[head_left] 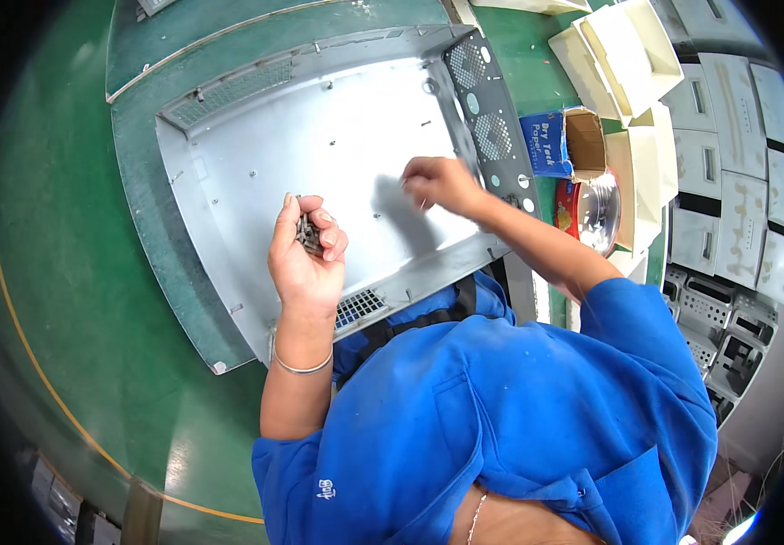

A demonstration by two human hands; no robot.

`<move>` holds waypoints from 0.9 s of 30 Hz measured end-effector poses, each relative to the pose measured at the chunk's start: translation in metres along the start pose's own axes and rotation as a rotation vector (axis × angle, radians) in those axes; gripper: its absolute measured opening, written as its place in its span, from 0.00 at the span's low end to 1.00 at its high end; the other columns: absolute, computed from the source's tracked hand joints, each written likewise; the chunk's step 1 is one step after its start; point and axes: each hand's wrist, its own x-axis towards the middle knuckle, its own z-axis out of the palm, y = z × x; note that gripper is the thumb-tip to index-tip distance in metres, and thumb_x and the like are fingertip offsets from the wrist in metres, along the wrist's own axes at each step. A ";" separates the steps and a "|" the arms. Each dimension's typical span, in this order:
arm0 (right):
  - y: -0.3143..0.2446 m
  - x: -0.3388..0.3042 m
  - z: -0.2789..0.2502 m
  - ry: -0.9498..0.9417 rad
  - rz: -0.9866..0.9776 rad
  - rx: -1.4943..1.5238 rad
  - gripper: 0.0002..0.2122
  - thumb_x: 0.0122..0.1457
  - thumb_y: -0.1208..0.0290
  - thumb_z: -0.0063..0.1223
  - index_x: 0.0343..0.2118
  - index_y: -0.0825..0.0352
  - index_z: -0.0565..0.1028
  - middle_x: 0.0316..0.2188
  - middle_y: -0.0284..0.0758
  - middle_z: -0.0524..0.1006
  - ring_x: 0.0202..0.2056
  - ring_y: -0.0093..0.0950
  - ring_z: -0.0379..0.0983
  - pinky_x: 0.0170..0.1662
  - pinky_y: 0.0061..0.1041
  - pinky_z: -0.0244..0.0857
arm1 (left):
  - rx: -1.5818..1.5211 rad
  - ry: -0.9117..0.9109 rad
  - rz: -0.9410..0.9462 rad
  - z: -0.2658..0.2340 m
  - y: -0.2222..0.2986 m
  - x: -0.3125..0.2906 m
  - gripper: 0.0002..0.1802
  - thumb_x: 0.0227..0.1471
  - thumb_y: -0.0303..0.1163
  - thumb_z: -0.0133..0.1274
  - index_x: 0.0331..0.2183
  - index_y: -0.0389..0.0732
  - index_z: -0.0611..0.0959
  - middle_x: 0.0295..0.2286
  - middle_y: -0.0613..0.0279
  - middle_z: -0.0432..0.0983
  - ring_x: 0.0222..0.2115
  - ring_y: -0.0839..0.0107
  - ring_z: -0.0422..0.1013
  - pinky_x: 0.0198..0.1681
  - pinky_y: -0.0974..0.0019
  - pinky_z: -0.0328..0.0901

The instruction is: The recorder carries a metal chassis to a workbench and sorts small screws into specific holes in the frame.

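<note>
A shallow grey metal case [274, 150] lies before me, its inner floor dotted with small upright studs. Cupped over its near left part, my left hand [306, 263] is closed around a handful of small metal fasteners [309, 236], too small to tell their exact kind. My right hand [446, 186] hovers above the right part of the case floor, casting a shadow there. Its fingers are pinched together and slightly blurred; what they hold, if anything, cannot be made out.
The case rests on a green worktable [151, 191]. A black perforated end panel [492, 118] forms its right side. Further right stand an open blue cardboard box [546, 145], a red round tin [567, 209] and cream plastic bins [642, 173]. Metal housings [742, 136] are stacked at the far right.
</note>
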 end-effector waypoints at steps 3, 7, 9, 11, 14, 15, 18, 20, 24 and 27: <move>0.031 0.010 -0.038 0.356 0.055 0.416 0.04 0.47 0.80 0.47 0.27 0.74 0.70 0.21 0.38 0.73 0.20 0.24 0.72 0.22 0.20 0.68 | 0.004 -0.020 -0.013 0.004 -0.002 -0.001 0.13 0.52 0.36 0.42 0.24 0.36 0.73 0.15 0.63 0.66 0.12 0.76 0.59 0.13 0.76 0.52; 0.059 0.016 -0.052 0.575 0.096 0.279 0.04 0.48 0.79 0.45 0.27 0.73 0.70 0.22 0.36 0.73 0.18 0.22 0.70 0.20 0.18 0.66 | 0.019 -0.043 -0.038 0.009 -0.006 -0.004 0.12 0.52 0.35 0.41 0.25 0.36 0.72 0.15 0.63 0.66 0.13 0.77 0.59 0.13 0.77 0.52; 0.062 0.017 -0.052 0.607 0.128 0.123 0.04 0.51 0.78 0.44 0.29 0.72 0.70 0.23 0.34 0.73 0.18 0.19 0.68 0.19 0.15 0.64 | 0.027 -0.033 -0.040 0.009 -0.005 -0.005 0.12 0.52 0.35 0.41 0.25 0.36 0.72 0.16 0.63 0.66 0.13 0.77 0.59 0.13 0.77 0.52; 0.063 0.018 -0.051 0.626 0.152 0.075 0.05 0.50 0.78 0.44 0.29 0.73 0.70 0.22 0.34 0.72 0.16 0.18 0.67 0.18 0.15 0.63 | 0.030 -0.022 -0.036 0.008 -0.003 -0.005 0.12 0.52 0.35 0.41 0.25 0.36 0.72 0.16 0.63 0.66 0.13 0.77 0.59 0.13 0.77 0.52; 0.066 0.020 -0.051 0.628 0.166 0.047 0.06 0.50 0.78 0.44 0.29 0.73 0.70 0.21 0.33 0.72 0.15 0.18 0.67 0.17 0.15 0.62 | 0.018 -0.035 -0.029 0.006 -0.001 -0.005 0.12 0.52 0.35 0.41 0.25 0.36 0.72 0.16 0.63 0.66 0.14 0.77 0.60 0.13 0.77 0.52; 0.067 0.021 -0.052 0.624 0.167 0.045 0.06 0.50 0.78 0.44 0.30 0.73 0.70 0.21 0.33 0.72 0.15 0.18 0.66 0.17 0.15 0.61 | 0.020 -0.031 -0.032 0.006 -0.001 -0.005 0.12 0.52 0.35 0.42 0.25 0.37 0.73 0.16 0.63 0.66 0.13 0.76 0.60 0.13 0.77 0.52; 0.068 0.020 -0.052 0.602 0.167 0.039 0.06 0.50 0.78 0.45 0.30 0.73 0.70 0.21 0.32 0.72 0.15 0.18 0.66 0.17 0.15 0.61 | 0.025 -0.023 -0.035 0.006 -0.001 -0.006 0.13 0.52 0.36 0.42 0.24 0.37 0.73 0.15 0.63 0.67 0.13 0.76 0.60 0.14 0.76 0.52; 0.066 0.019 -0.051 0.595 0.165 0.048 0.06 0.50 0.78 0.44 0.30 0.73 0.70 0.21 0.32 0.72 0.15 0.18 0.66 0.17 0.15 0.61 | 0.031 -0.025 -0.027 0.007 -0.002 -0.007 0.12 0.52 0.35 0.41 0.25 0.36 0.73 0.16 0.63 0.67 0.13 0.77 0.60 0.13 0.77 0.52; 0.063 0.016 -0.050 0.589 0.172 0.048 0.06 0.50 0.78 0.44 0.30 0.73 0.70 0.21 0.32 0.72 0.15 0.18 0.66 0.17 0.15 0.62 | 0.032 -0.035 -0.021 0.006 -0.002 -0.006 0.12 0.52 0.35 0.41 0.25 0.36 0.73 0.16 0.63 0.67 0.13 0.77 0.60 0.13 0.77 0.52; 0.067 0.018 -0.051 0.614 0.153 0.041 0.06 0.50 0.77 0.45 0.30 0.73 0.71 0.21 0.32 0.72 0.16 0.18 0.66 0.18 0.15 0.62 | 0.030 -0.040 -0.019 0.007 -0.002 -0.007 0.12 0.52 0.35 0.41 0.25 0.36 0.73 0.16 0.63 0.67 0.13 0.77 0.60 0.13 0.77 0.52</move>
